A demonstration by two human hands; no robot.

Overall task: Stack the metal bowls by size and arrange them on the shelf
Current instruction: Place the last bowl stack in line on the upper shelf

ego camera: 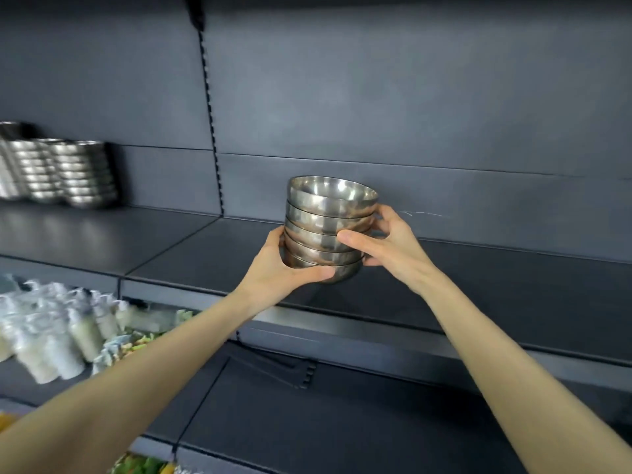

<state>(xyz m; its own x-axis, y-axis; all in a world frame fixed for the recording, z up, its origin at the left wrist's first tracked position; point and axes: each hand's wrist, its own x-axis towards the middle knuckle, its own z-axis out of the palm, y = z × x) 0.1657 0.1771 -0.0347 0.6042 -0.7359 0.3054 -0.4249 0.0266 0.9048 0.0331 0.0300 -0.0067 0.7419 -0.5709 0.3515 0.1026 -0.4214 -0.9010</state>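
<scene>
Both hands are wrapped round one stack of metal bowls [328,227]. My left hand [290,265] grasps it low on its left side, with the thumb lying across the front of the bottom bowl. My right hand [386,244] grasps it on the right side, thumb pressed to the front about halfway up and fingers curled behind. The bowls are nested one inside another, open side up, and the stack leans a little to the left.

Under the stack runs a dark grey shelf [478,278], matte and flat, with a faint shadow right beneath the bottom bowl. I cannot tell whether the base touches the shelf or sits just above it. Behind the stack rises a back panel [376,97] of the same dark grey, with a thin pale scratch to the right of the stack. Left of the stack a black slotted upright [210,107] climbs the panel, and a seam in the shelf runs forward from its foot.

Well to the left of the stack, on the same shelf level, stand other stacks of shiny bowls [61,172], close together against the panel and blurred. Below the stack, the shelf's front edge carries a grey rail [342,323]. Lower still, a dark bracket [273,367] lies on the next level. Down and to the left of the stack sit clear plastic packs [58,336], blurred, beside some green and yellow packets [143,466] at the bottom edge.
</scene>
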